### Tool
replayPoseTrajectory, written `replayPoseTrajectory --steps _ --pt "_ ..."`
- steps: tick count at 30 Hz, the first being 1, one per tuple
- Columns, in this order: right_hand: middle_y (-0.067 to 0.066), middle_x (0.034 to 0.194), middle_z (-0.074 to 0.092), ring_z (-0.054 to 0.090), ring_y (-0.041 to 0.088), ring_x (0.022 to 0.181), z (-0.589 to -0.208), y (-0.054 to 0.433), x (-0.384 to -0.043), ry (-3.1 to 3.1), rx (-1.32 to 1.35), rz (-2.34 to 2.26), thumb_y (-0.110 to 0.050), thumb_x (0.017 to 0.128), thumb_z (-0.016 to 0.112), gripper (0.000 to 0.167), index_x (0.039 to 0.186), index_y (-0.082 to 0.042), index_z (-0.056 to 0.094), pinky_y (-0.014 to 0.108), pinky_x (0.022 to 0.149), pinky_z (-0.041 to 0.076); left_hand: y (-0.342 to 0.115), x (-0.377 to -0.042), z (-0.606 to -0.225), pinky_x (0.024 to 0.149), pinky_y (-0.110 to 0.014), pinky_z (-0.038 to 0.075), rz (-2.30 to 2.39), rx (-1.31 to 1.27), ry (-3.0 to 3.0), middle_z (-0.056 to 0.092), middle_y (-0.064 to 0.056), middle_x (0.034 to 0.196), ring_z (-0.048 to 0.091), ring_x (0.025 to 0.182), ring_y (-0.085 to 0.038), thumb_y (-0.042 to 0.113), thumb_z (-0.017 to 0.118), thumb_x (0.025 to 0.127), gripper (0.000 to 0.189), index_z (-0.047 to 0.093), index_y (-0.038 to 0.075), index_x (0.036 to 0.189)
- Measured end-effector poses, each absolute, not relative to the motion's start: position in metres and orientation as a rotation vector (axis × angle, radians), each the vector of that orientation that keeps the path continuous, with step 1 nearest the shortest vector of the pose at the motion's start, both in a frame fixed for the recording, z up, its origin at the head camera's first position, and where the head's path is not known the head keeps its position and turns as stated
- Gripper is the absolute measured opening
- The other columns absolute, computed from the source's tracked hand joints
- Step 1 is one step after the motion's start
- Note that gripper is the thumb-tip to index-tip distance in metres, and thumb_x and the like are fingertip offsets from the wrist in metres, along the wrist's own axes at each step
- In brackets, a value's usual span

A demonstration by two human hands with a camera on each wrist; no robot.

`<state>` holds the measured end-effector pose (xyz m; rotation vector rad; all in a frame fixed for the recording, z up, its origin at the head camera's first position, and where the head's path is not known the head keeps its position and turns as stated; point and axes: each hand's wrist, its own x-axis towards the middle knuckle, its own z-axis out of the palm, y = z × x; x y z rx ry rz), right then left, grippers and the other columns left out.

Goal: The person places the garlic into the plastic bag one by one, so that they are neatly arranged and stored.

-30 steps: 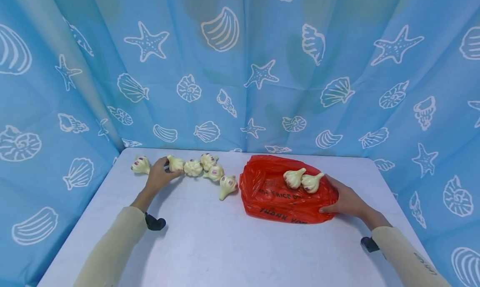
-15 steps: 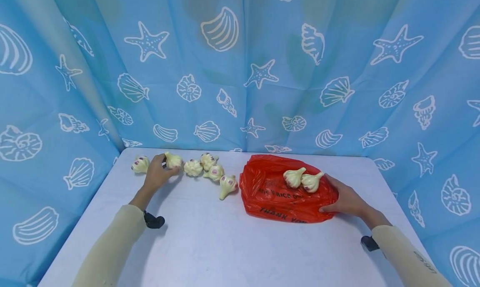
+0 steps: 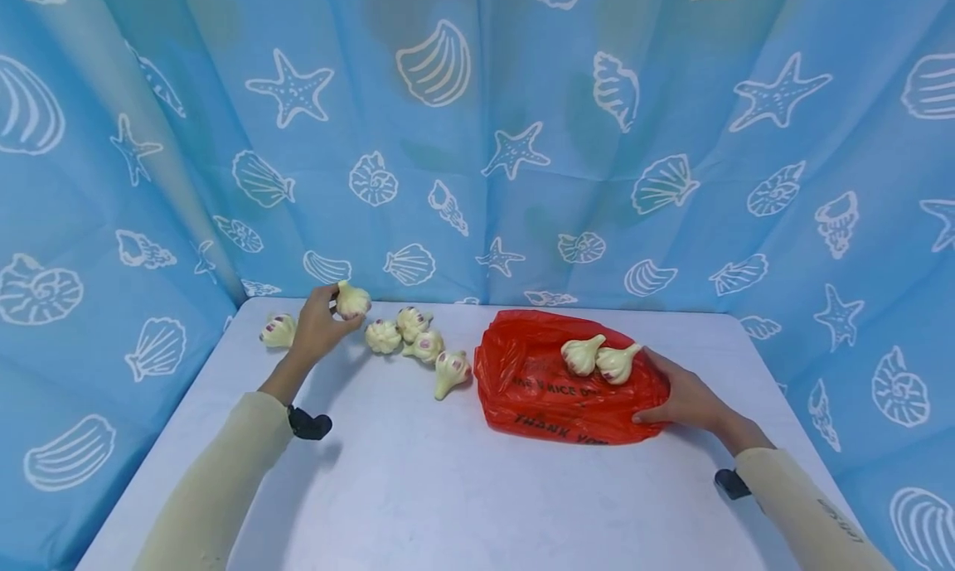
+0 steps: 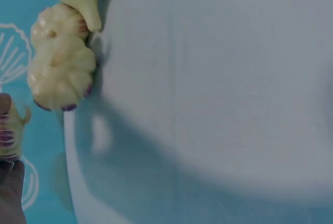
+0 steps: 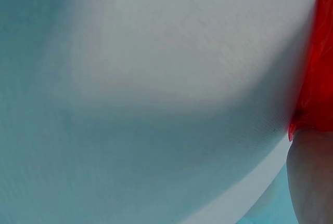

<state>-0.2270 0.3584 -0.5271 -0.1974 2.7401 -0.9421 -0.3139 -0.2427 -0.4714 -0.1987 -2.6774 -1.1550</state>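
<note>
My left hand (image 3: 319, 326) pinches a garlic bulb (image 3: 353, 302) between thumb and fingers, raised over the back left of the table. In the left wrist view that bulb (image 4: 10, 136) shows purple streaks at the frame's left edge. Another garlic bulb (image 3: 279, 331) lies just left of the hand. To its right sits a cluster of several bulbs (image 3: 425, 346), cream with purple patches. My right hand (image 3: 690, 395) grips the right side of a red plastic bag (image 3: 515, 389), thumb on the near side. Two garlic bulbs (image 3: 616, 364) rest at the bag, close to that hand's fingers.
A white-covered table (image 3: 477, 505) carries everything. Blue curtain (image 3: 477, 157) with white shell and starfish prints stands right behind its back edge and along both sides. The bag's printed front faces the near side of the table.
My left hand has lifted its garlic bulb off the table, up and slightly to the right. The right hand, the bag and the other bulbs have stayed in place.
</note>
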Motion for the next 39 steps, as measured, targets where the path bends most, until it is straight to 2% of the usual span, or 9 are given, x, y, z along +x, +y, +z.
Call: replayPoseTrajectory --steps 8,19,29,39 --pt "0.024 0.151 0.029 0.031 0.048 0.131 -0.529 0.358 -0.227 2.749 -0.209 -0.941 -0.048 0.054 0.092 0.135 0.157 -0.011 0.012 0.047 0.076 0.057 -0.216 -0.318 -0.449 0.100 -0.048 0.045 -1.203 -0.339 -2.608 0.044 -0.027 0.129 0.046 0.123 -0.041 0.014 0.078 0.083 0.070 0.042 -0.013 0.137" --pt "0.022 0.152 0.028 0.030 0.047 0.132 -0.527 0.357 -0.224 2.746 -0.191 -0.939 -0.048 0.054 0.092 0.137 0.157 -0.013 0.010 0.047 0.077 0.057 -0.153 -0.318 -0.421 0.101 -0.041 0.044 -1.311 -0.531 -2.597 0.045 -0.020 0.133 0.046 0.125 -0.032 0.017 0.077 0.084 0.067 0.043 -0.006 0.138" --pt "0.020 0.152 0.029 0.031 0.046 0.132 -0.527 0.356 -0.224 2.748 -0.178 -0.959 -0.049 0.051 0.092 0.138 0.157 -0.016 0.011 0.046 0.077 0.057 -0.087 -0.316 -0.411 0.097 -0.035 0.048 -1.395 -0.601 -2.639 0.049 -0.010 0.133 0.050 0.122 -0.023 0.022 0.078 0.084 0.067 0.046 0.002 0.139" --pt "0.018 0.153 0.030 0.032 0.044 0.132 -0.526 0.357 -0.223 2.733 -0.174 -0.986 -0.049 0.050 0.093 0.139 0.157 -0.017 0.012 0.045 0.076 0.057 -0.031 -0.311 -0.418 0.095 -0.038 0.049 -1.497 -0.781 -2.628 0.052 -0.009 0.131 0.053 0.118 -0.024 0.021 0.081 0.081 0.069 0.047 0.004 0.139"
